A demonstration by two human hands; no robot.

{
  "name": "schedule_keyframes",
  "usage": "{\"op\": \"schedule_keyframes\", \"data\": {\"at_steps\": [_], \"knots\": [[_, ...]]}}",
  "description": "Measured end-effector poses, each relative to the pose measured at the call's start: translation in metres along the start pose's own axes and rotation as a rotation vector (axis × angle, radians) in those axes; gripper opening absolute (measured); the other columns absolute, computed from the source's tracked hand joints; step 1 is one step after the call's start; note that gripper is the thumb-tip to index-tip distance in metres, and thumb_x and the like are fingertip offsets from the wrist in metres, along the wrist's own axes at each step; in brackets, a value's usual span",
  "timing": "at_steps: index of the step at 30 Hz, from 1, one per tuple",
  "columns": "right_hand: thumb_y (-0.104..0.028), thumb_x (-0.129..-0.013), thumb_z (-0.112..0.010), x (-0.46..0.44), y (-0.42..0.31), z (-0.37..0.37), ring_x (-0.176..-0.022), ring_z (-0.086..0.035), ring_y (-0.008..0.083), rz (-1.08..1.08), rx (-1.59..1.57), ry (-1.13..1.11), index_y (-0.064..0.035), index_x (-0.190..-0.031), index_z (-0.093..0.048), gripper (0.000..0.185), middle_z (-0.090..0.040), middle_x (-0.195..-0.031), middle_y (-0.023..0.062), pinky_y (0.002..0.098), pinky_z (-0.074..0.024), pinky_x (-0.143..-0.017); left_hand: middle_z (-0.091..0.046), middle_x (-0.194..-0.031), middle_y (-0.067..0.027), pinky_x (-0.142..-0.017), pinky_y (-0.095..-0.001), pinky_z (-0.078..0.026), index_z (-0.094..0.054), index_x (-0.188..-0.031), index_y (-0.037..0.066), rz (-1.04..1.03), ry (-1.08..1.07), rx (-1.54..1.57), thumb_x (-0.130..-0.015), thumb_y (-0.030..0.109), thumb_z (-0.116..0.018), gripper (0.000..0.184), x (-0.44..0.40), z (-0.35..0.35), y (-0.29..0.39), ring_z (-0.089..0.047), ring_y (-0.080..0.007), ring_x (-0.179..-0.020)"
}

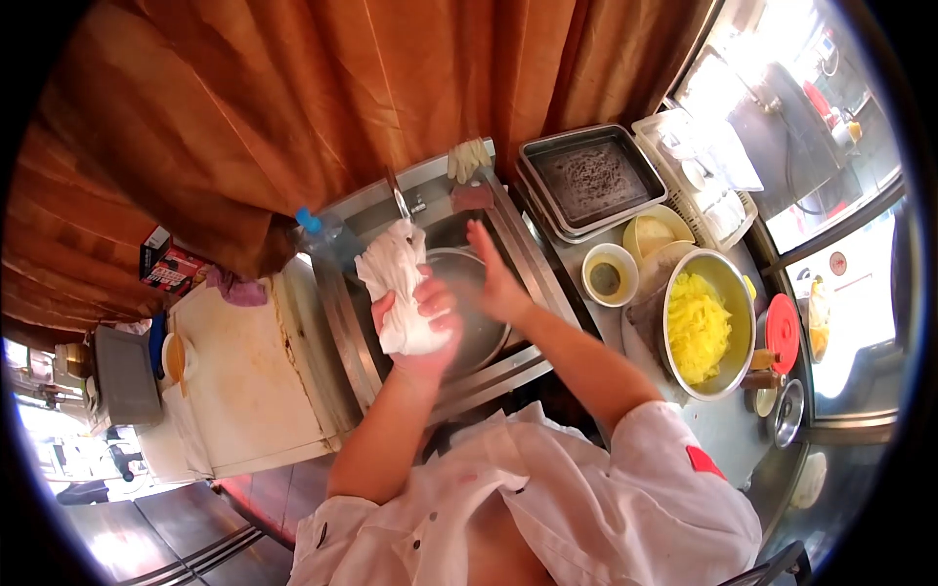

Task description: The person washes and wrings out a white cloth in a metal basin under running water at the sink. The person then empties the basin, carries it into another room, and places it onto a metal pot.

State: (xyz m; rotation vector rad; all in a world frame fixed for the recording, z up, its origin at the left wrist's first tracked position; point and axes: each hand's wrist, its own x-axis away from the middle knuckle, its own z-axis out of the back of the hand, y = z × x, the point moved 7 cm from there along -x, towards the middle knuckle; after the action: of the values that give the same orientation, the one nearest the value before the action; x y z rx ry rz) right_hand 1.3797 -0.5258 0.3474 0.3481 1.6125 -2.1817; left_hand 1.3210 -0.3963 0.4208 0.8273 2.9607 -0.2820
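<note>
My left hand is wrapped round a bunched white cloth, which it holds up over the left part of a metal sink. The cloth hangs just in front of the tap. To its right, my right hand is raised with its fingers stretched out, apart from the cloth and holding nothing. A large round metal basin lies in the sink below both hands, partly hidden by them.
Left of the sink is a pale worktop; a blue-capped bottle stands at the sink's back left corner. On the right counter are stacked trays, a small bowl, a bowl of yellow shreds and a red lid.
</note>
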Motion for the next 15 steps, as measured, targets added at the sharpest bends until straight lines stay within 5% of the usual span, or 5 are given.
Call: {"op": "schedule_keyframes", "data": {"at_steps": [3, 6, 9, 12, 15], "knots": [[-0.009, -0.088, -0.075, 0.007, -0.022, -0.018, -0.149, -0.032, 0.0342, -0.196, -0.327, 0.052, -0.0046, -0.162, -0.008, 0.099, -0.027, -0.163, 0.0203, 0.0409, -0.0298, -0.12, -0.055, -0.093, 0.0007, -0.067, -0.0294, -0.048, -0.055, -0.129, 0.008, 0.033, -0.105, 0.175, -0.085, 0.033, -0.069, 0.052, -0.016, -0.025, -0.033, -0.055, -0.0121, -0.083], [-0.018, -0.094, -0.07, -0.016, -0.03, -0.017, -0.147, -0.03, 0.0443, 0.261, 0.026, 0.556, -0.0143, -0.163, -0.014, 0.09, -0.017, -0.164, 0.0254, 0.0505, -0.0268, -0.121, -0.059, -0.096, -0.0002, -0.067, -0.029, -0.052, -0.059, -0.126, 0.008, 0.168, -0.173, 0.382, -0.081, 0.035, -0.075, 0.055, -0.026, -0.044, -0.077, -0.059, -0.0126, -0.082], [-0.011, -0.094, -0.07, -0.045, 0.048, -0.005, -0.137, -0.046, 0.028, -0.058, -0.336, 0.719, -0.0078, -0.151, -0.036, 0.066, -0.043, -0.154, 0.0132, 0.0404, -0.0365, -0.115, -0.058, -0.099, -0.0036, -0.066, -0.0306, -0.054, -0.052, -0.133, 0.008, 0.283, -0.271, 0.391, -0.08, 0.035, -0.077, 0.064, -0.026, -0.044, -0.103, -0.06, -0.0154, -0.082], [-0.014, -0.09, -0.071, -0.05, -0.007, 0.046, -0.143, -0.039, 0.0432, -0.112, -0.634, 0.415, -0.0093, -0.145, -0.042, 0.062, -0.026, -0.16, 0.0281, 0.0484, -0.0344, -0.116, -0.058, -0.101, -0.0073, -0.066, -0.0312, -0.053, -0.049, -0.135, 0.006, 0.401, -0.191, 0.302, -0.08, 0.036, -0.078, 0.068, -0.014, -0.035, -0.102, -0.059, -0.0181, -0.083], [-0.003, -0.084, -0.066, -0.066, -0.107, 0.089, -0.123, -0.054, 0.0382, 0.551, 0.309, 0.132, -0.0083, -0.129, -0.057, 0.047, -0.061, -0.133, 0.0191, 0.0458, -0.046, -0.104, -0.058, -0.102, -0.0099, -0.066, -0.0315, -0.051, -0.048, -0.135, 0.004, 0.523, 0.074, -0.076, -0.08, 0.041, -0.08, 0.073, 0.007, -0.01, -0.083, -0.057, -0.0193, -0.083]]}}
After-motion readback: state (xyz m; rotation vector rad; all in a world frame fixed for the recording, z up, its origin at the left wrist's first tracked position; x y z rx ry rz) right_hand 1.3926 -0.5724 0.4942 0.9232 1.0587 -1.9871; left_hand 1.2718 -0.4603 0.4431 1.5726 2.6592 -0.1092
